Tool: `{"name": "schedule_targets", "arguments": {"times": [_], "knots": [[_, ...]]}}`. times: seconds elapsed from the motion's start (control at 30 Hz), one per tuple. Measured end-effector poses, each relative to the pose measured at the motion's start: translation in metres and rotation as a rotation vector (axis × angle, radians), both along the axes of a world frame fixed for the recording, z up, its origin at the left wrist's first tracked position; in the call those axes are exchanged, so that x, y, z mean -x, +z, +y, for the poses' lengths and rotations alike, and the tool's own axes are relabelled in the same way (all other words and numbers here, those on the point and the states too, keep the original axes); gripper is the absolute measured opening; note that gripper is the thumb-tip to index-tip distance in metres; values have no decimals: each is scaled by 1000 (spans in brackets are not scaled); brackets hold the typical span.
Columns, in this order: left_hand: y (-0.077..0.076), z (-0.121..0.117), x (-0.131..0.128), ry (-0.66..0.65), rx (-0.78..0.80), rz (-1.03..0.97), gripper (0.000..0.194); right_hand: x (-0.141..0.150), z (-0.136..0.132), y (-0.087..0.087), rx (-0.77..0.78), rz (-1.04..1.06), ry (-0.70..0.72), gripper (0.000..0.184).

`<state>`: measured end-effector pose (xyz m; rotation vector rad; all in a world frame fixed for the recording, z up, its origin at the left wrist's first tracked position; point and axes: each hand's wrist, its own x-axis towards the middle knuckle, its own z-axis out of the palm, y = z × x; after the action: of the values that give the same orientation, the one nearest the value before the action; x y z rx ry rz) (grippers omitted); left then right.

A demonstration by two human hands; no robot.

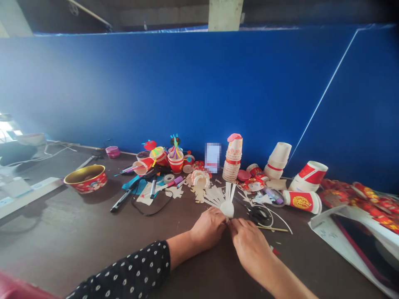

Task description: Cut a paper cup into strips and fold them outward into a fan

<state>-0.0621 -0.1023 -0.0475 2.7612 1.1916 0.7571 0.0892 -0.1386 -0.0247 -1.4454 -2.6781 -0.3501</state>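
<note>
Well, far left of the slit white paper cup [227,209], a red tin bowl with a gold interior [85,179] sits on the dark counter [52,245]. Closer to the cup lie a black marker pen [121,200] and a red paper cup holding coloured straws [176,162]. Just left of the cup is the left hand [207,228], coming from a black dotted sleeve [124,270]; just right of it is the right hand [251,243]. The two meet at the cup's base, each grip clamped on the paper, while its splayed strips fan away from the person. Right of the cup lie black-handled scissors [257,215] and a red-printed paper cup [301,202] on its side. Pinching too hard could crease or tear the thin strips, and the nearby scissors could snag one if the hands swing right.
</note>
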Motion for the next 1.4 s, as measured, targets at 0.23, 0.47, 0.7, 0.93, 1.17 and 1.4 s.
{"name": "schedule_targets", "arguments": {"times": [0.23,0.47,0.7,0.93,1.17,1.4], "knots": [[-6,4,1,-65,-65,-87,26,1,3,-8,-33,-24,-11,32],[-9,5,3,-74,-41,-111,28,2,4,-11,-56,-15,5,32],[-9,5,3,-83,-64,-38,27,-7,6,-12,-49,30,80,39],[-7,3,3,-36,-14,27,25,-9,5,-8,2,33,62,43],[-1,0,1,-5,33,46,21,-8,2,4,70,40,0,45],[3,-3,0,-8,18,105,20,-11,0,9,98,111,-64,38]]}}
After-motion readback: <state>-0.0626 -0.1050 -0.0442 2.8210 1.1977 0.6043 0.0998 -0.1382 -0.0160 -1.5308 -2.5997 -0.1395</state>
